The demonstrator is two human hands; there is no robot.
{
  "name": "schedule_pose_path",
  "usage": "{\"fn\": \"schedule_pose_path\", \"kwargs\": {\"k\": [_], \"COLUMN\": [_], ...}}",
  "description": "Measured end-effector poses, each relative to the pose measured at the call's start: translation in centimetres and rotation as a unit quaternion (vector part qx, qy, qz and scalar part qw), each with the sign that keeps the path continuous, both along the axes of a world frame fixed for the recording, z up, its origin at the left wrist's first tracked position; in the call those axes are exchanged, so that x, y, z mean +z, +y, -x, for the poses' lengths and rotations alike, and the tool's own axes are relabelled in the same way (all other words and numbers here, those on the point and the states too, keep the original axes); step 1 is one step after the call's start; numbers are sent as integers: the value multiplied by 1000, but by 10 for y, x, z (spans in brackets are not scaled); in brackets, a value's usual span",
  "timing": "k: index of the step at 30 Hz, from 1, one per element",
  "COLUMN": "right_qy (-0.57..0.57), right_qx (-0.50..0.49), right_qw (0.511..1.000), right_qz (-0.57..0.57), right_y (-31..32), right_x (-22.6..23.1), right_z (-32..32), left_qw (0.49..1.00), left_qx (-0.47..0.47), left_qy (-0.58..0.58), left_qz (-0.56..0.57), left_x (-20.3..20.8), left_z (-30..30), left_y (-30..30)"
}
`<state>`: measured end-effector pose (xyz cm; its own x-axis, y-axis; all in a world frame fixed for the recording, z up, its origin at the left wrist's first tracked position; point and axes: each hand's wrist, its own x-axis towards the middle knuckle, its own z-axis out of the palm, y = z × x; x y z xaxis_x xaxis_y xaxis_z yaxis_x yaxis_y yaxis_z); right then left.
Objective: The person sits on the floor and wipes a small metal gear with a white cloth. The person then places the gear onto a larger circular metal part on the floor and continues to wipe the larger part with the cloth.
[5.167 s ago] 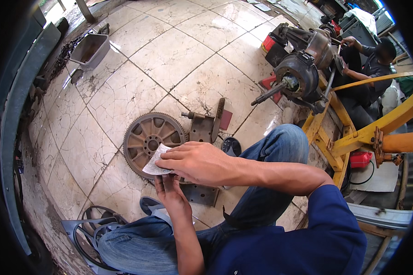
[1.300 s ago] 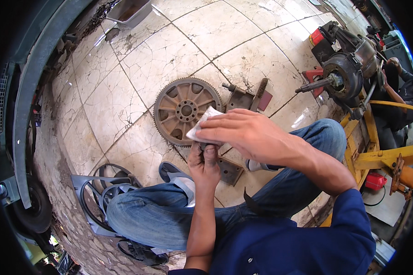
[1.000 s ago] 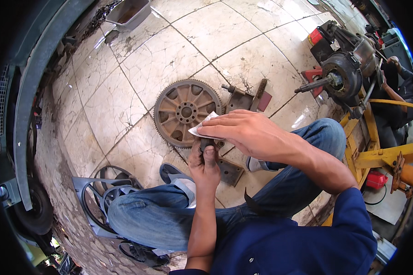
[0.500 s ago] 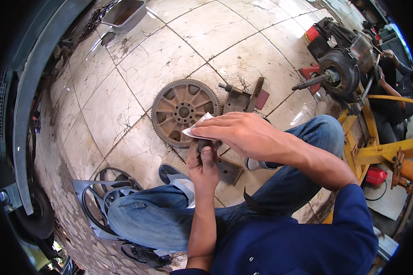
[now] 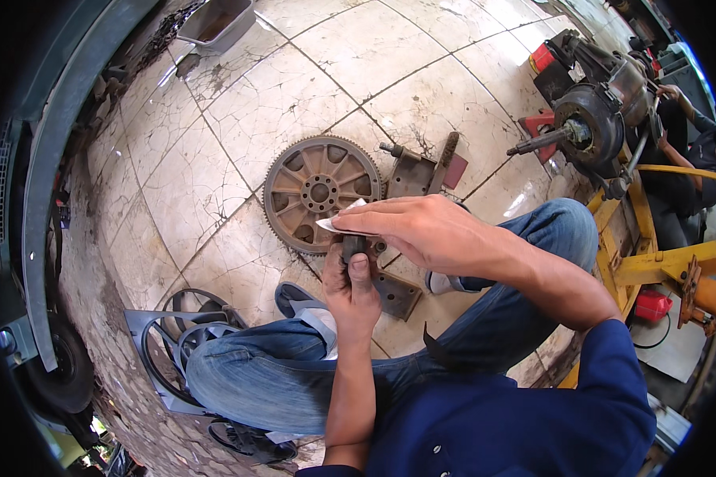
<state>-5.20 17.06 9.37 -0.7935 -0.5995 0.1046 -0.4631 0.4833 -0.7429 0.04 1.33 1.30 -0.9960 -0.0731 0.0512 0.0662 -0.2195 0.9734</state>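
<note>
My left hand [image 5: 352,288] is wrapped round a dark cylindrical metal part [image 5: 353,248], its thumb along the near side. Over the top of that part my right hand [image 5: 426,226] lies with fingers outstretched and together, keeping a folded white sheet [image 5: 331,225] pressed beneath them. Whether the sheet is cloth or abrasive paper I cannot tell, and the right thumb is hidden. On the tiles just beyond my hands rests a toothed flywheel [image 5: 294,203]. Beside it stands a metal block with a shaft [image 5: 410,176], with a wire brush [image 5: 445,157] lying against it.
A drilled metal plate [image 5: 398,296] lies near my foot. To the right, an axle hub [image 5: 585,123] sits by a yellow stand [image 5: 652,266], where another person's arm [image 5: 676,151] reaches in. A grey bin [image 5: 227,36] is at far left, a fan shroud [image 5: 155,350] beside my left knee.
My right hand and the white sheet have tilted slightly over the dark part, so less of the sheet shows. My left hand keeps its grip in nearly the same place.
</note>
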Motion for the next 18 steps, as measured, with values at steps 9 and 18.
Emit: {"fn": "schedule_pose_path", "kwargs": {"k": [9,18], "right_qy": [30,26], "right_qx": [29,-77], "right_qw": [999,995], "right_qz": [27,-63], "right_y": [-1,13], "right_x": [1,-15], "right_z": [1,10], "left_qw": [1000,1000], "left_qx": [-2,-21], "left_qy": [-9,0], "left_qz": [30,-17], "left_x": [-9,0], "left_z": [-1,-3], "left_y": [-2,-6]}}
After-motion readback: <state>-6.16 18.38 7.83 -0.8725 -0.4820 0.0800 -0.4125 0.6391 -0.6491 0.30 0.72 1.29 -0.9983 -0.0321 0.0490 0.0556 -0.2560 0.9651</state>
